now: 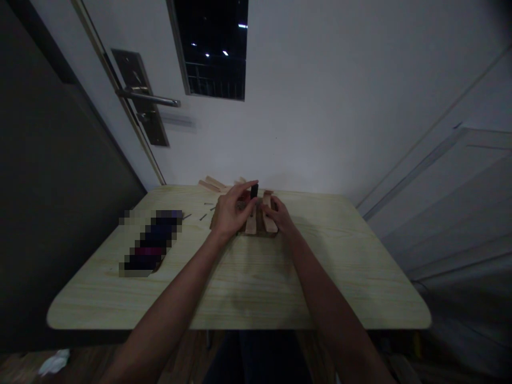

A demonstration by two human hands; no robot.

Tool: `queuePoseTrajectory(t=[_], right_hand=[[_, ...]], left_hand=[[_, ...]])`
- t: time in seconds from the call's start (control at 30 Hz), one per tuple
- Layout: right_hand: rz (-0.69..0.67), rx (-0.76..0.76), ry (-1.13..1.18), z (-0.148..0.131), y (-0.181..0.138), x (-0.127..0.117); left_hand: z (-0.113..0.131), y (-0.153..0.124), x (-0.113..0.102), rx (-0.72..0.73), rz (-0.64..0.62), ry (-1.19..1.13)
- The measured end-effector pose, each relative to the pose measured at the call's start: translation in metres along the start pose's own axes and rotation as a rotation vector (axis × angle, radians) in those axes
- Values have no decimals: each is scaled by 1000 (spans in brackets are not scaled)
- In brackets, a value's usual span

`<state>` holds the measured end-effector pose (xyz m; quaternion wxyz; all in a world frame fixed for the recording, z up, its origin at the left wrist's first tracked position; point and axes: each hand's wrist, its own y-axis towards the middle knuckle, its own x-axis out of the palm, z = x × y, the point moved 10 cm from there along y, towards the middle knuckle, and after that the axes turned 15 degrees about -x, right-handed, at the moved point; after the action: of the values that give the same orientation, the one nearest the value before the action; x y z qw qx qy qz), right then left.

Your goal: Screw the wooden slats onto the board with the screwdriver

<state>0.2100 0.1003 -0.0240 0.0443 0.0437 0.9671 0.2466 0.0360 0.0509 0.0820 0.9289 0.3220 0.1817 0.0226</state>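
Note:
My left hand (231, 210) pinches a small dark upright piece (254, 191) between thumb and forefinger, over a cluster of pale wooden pieces (252, 223) at the far middle of the table. On the right side of that cluster rests my right hand (278, 215), fingers curled on a wooden strip (269, 218). The room is dim and the pieces under my hands are partly hidden.
A light wooden table (248, 277) stands against a white wall. Loose wooden sticks (212, 184) lie at its far edge, and small dark bits (203, 216) near the left hand. A blurred-out dark object (152, 242) lies at left. A door with a handle (149, 98) is behind.

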Motion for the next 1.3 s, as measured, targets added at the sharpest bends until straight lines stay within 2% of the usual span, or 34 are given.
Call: queuePoseTrajectory(t=[0.17,0.43,0.83,1.03,1.3], right_hand=[[1,6,-14,5,0,-1],[6,-6,-22,5,0,-1],[-11,-35,-57,2,0,0],[35,-50,-122,4,3,-5],[30,-89,-148,0,3,-5]], left_hand=[[-4,0,0,-58,-9,-4],[15,-1,3,23,-35,-10],[12,-1,4,80,-20,-12],[2,0,4,31,-9,26],[8,-1,7,-2,-58,40]])
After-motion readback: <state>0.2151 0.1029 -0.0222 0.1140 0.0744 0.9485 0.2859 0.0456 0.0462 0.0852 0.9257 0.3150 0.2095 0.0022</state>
